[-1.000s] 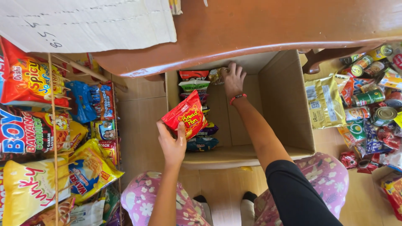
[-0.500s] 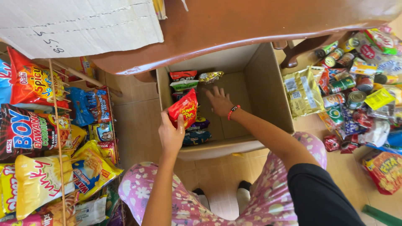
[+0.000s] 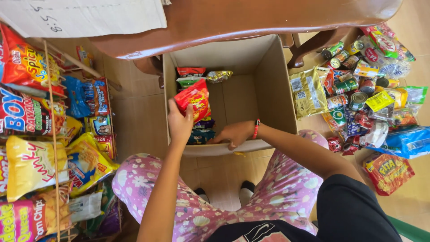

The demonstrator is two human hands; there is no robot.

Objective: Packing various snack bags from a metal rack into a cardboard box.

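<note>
- The left hand (image 3: 180,123) has its grip closed on a small red snack packet (image 3: 193,99), pinched at the lower edge, so the packet stands up above the fingers over the left part of the open cardboard box (image 3: 273,89). With only an edge hold on a slick foil pouch, it could slide out and drop crooked onto the packets below rather than into line.
- The right hand (image 3: 234,134) lies low inside the box near the front wall, fingers loosely spread, gripping nothing; it rests just beside the dark packets (image 3: 200,131) at the near end of the row. It could nudge those out of order, since they stand on edge and look lightly packed.
- The row of packets along the box's left wall, from a red-and-green pair (image 3: 190,76) at the far end to the dark ones near the hands, leans on itself. Pressing another packet in could tip the row toward the bare floor of the box.
- A small gold wrapped item (image 3: 219,75) lies loose at the far wall and could get buried.
- The front flap of the box sags toward the floral-patterned knees (image 3: 148,179); weight from the right forearm might fold it further and let packets slip out.
- The wooden table edge (image 3: 251,20) overhangs the box's far side, so a raised hand could knock against it.
- The tins (image 3: 345,85) and pouches piled on the floor to the right sit well apart from both hands, out of harm.
</note>
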